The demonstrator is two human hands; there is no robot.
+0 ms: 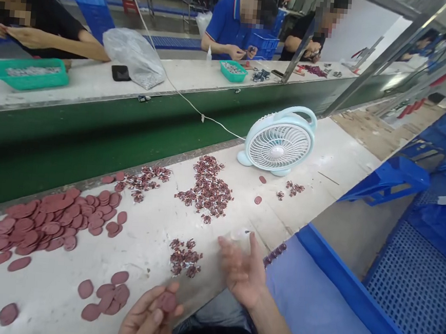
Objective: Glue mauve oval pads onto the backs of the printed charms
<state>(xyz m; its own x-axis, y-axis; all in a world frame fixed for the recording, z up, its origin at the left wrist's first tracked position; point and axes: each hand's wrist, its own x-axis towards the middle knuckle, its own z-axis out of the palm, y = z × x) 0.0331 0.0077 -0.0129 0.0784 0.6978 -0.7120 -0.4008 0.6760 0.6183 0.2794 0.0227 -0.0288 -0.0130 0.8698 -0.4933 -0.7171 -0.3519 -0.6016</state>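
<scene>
Two bare hands worked at the near edge of the bench, one pad in hand.

The left hand [149, 315] pinched a dark red oval pad [166, 301] between thumb and fingers, just off the near edge; the right hand [242, 272] hung spread wide, holding nothing, near a small clump of metal clips [184, 257]. The step looked like pairing pad with clip; the next move would call for the free hand to pick one clip. More pads [49, 220] lay heaped toward the bench's left end, a fan [279, 140] at its far edge.
</scene>
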